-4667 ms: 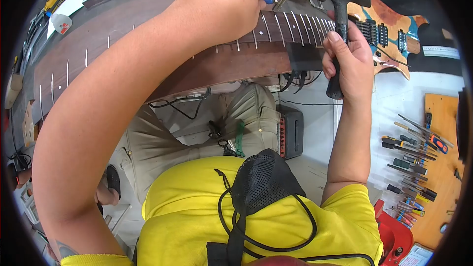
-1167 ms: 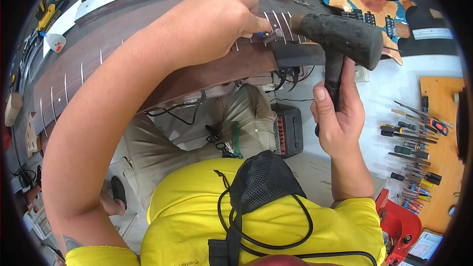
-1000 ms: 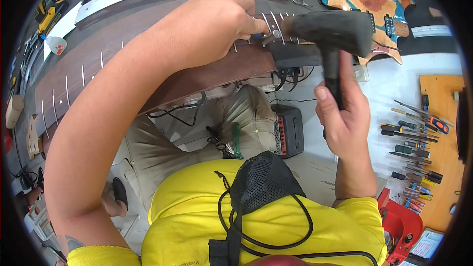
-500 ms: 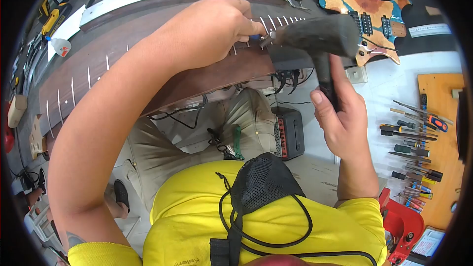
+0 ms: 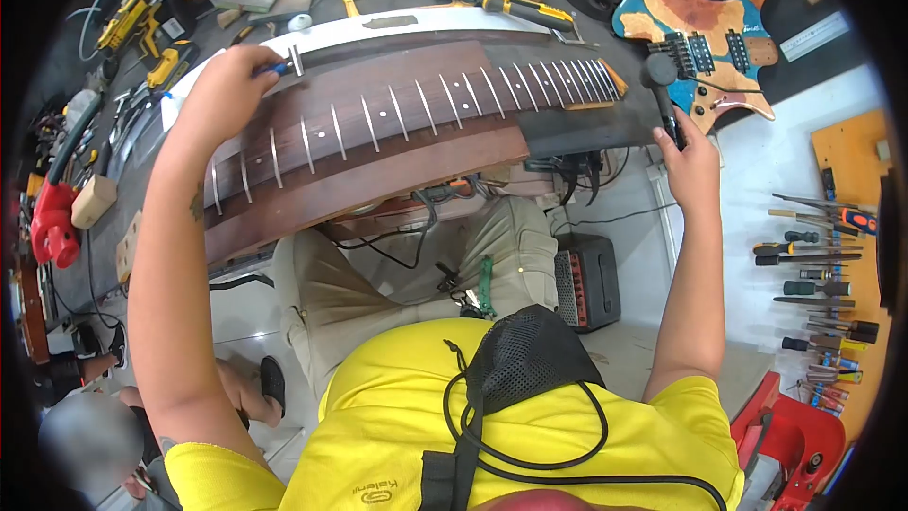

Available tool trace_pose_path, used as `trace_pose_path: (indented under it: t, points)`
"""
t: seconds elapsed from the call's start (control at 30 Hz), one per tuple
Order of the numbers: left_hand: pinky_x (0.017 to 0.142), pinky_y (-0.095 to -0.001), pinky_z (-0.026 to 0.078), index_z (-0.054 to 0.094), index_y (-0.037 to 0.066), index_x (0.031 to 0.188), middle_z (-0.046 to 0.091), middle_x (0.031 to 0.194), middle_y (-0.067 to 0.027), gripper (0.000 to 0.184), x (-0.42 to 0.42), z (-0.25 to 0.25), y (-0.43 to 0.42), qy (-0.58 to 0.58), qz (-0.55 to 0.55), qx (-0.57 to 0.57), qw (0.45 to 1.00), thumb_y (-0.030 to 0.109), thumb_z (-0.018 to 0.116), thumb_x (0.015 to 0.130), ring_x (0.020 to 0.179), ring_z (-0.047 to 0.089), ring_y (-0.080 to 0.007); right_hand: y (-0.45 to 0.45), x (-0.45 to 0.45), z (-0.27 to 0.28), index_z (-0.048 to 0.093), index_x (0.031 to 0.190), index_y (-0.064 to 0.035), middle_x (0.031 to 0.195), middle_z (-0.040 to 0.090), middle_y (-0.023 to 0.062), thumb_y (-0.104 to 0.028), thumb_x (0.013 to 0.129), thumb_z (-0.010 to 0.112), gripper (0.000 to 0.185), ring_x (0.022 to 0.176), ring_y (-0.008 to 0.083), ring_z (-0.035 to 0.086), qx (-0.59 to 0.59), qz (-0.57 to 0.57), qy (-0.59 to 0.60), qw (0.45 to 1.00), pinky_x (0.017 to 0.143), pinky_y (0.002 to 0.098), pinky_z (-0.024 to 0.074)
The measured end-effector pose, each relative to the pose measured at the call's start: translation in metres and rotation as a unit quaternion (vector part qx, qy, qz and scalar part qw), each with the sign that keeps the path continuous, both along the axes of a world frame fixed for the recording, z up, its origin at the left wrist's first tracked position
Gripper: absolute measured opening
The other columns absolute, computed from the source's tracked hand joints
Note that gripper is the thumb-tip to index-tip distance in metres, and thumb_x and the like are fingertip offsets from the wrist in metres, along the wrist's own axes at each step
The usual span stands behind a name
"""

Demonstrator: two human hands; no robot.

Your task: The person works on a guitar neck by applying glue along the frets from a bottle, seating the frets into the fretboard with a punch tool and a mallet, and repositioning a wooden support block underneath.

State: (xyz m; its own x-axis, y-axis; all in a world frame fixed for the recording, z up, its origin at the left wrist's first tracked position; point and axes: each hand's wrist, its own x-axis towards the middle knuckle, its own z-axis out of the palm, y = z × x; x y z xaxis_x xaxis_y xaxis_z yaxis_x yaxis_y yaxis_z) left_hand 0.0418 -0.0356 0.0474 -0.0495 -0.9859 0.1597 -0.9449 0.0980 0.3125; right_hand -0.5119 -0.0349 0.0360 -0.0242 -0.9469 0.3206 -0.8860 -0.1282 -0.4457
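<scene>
A dark fretboard (image 5: 355,123) with silver frets and white dots lies across the bench on reddish-brown boards. Over its far left end, my left hand (image 5: 227,90) is closed on a small blue-handled tool (image 5: 282,66) with a short metal bar at its tip, raised off the frets. My right hand (image 5: 692,159) grips the dark handle of a hammer (image 5: 659,74), which is beyond the fretboard's right end. The hammer head is in front of the lower edge of a blue and wood-coloured guitar body (image 5: 695,24).
A yellow drill (image 5: 132,24) and a red tool (image 5: 59,227) are at the left. A long white strip (image 5: 435,19) runs behind the boards. Files and screwdrivers hang on a wooden panel (image 5: 851,161) at the right. Another person (image 5: 251,393) is at the lower left.
My left hand has moved left with the blue-handled tool, uncovering the middle frets. My right hand has drawn the hammer away to the right, off the fretboard. The view has shifted.
</scene>
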Motion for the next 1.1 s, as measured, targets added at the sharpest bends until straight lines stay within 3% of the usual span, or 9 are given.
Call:
trace_pose_path:
  t: [0.13, 0.23, 0.5, 0.57, 0.67, 0.73, 0.83, 1.0, 1.1]
  points:
    - [0.091, -0.0399, 0.054, 0.074, 0.001, 0.115, 0.075, 0.107, -0.0206, 0.026, 0.027, -0.019, 0.007, -0.024, 0.039, 0.010, 0.999, 0.011, 0.070, 0.091, 0.099, 0.072, -0.0347, -0.024, -0.020, -0.019, 0.066, 0.136, -0.0065, 0.111, 0.074, 0.0226, -0.022, 0.092, 0.076, 0.048, 0.101, 0.0357, 0.072, -0.012, -0.012, 0.021, 1.000, 0.089, 0.0385, 0.0539]
    - [0.090, -0.0411, 0.054, 0.076, 0.002, 0.112, 0.075, 0.105, -0.0209, 0.024, 0.020, -0.017, 0.010, -0.036, 0.066, 0.022, 0.997, 0.012, 0.071, 0.091, 0.098, 0.072, -0.0362, -0.038, -0.021, -0.029, 0.065, 0.139, -0.0132, 0.111, 0.073, 0.0235, -0.030, 0.091, 0.076, 0.052, 0.103, 0.0413, 0.068, -0.012, -0.037, 0.143, 0.989, 0.090, 0.0467, 0.0533]
    - [0.086, -0.0390, 0.055, 0.076, 0.001, 0.108, 0.076, 0.099, -0.0195, 0.022, 0.025, -0.002, 0.028, -0.003, 0.094, -0.046, 0.995, 0.015, 0.070, 0.091, 0.093, 0.072, -0.0331, -0.054, -0.031, -0.040, 0.069, 0.131, -0.0054, 0.113, 0.069, 0.0228, -0.029, 0.093, 0.073, 0.045, 0.105, 0.0404, 0.064, -0.109, -0.013, 0.235, 0.966, 0.096, 0.0479, 0.0498]
    - [0.084, -0.0403, 0.054, 0.075, 0.002, 0.102, 0.074, 0.096, -0.0195, 0.021, 0.033, 0.014, 0.059, 0.104, 0.144, -0.159, 0.971, 0.019, 0.069, 0.090, 0.091, 0.071, -0.0360, -0.055, -0.034, -0.044, 0.069, 0.129, -0.0037, 0.110, 0.068, 0.0190, -0.020, 0.093, 0.070, 0.039, 0.102, 0.0353, 0.065, -0.157, -0.031, 0.129, 0.979, 0.094, 0.0447, 0.0504]
    - [0.083, -0.0379, 0.054, 0.072, 0.000, 0.102, 0.075, 0.096, -0.0159, 0.024, 0.105, -0.003, 0.080, 0.171, 0.285, -0.280, 0.901, 0.019, 0.069, 0.087, 0.091, 0.072, -0.0246, -0.037, 0.003, -0.051, 0.066, 0.129, -0.0030, 0.112, 0.066, 0.0126, -0.008, 0.092, 0.067, 0.038, 0.104, 0.0264, 0.066, -0.138, -0.033, -0.062, 0.988, 0.094, 0.0390, 0.0505]
    - [0.087, -0.0365, 0.054, 0.071, -0.001, 0.112, 0.076, 0.104, -0.0139, 0.035, 0.132, -0.004, 0.079, 0.213, 0.352, -0.245, 0.878, 0.019, 0.073, 0.084, 0.097, 0.072, -0.0228, -0.030, 0.023, -0.054, 0.063, 0.132, -0.0029, 0.124, 0.063, 0.0123, -0.010, 0.091, 0.065, 0.042, 0.114, 0.0264, 0.063, -0.195, 0.126, -0.126, 0.964, 0.101, 0.0390, 0.0477]
    - [0.089, -0.0355, 0.052, 0.064, 0.000, 0.129, 0.070, 0.125, -0.0157, 0.056, 0.135, -0.009, 0.066, 0.172, 0.252, -0.109, 0.946, 0.017, 0.083, 0.079, 0.108, 0.067, -0.0211, -0.033, 0.053, -0.046, 0.062, 0.131, -0.0036, 0.135, 0.060, 0.0148, -0.018, 0.086, 0.069, 0.048, 0.130, 0.0329, 0.053, -0.224, 0.175, -0.029, 0.958, 0.113, 0.0428, 0.0382]
    - [0.086, -0.0406, 0.054, 0.068, -0.003, 0.118, 0.076, 0.106, -0.0170, 0.054, 0.117, -0.011, 0.021, 0.023, 0.234, 0.043, 0.971, 0.023, 0.087, 0.075, 0.097, 0.072, -0.0293, -0.047, 0.071, -0.057, 0.068, 0.119, -0.0051, 0.130, 0.064, 0.0148, -0.022, 0.081, 0.074, 0.042, 0.127, 0.0344, 0.055, -0.212, 0.206, -0.028, 0.955, 0.111, 0.0438, 0.0400]
    - [0.084, -0.0373, 0.053, 0.069, -0.001, 0.113, 0.076, 0.100, -0.0121, 0.039, 0.131, -0.029, 0.005, 0.154, 0.194, -0.045, 0.968, 0.020, 0.079, 0.082, 0.092, 0.071, -0.0227, -0.047, 0.076, -0.057, 0.071, 0.113, -0.0068, 0.126, 0.065, 0.0126, -0.022, 0.078, 0.077, 0.039, 0.125, 0.0346, 0.056, -0.222, 0.200, -0.050, 0.953, 0.109, 0.0443, 0.0420]
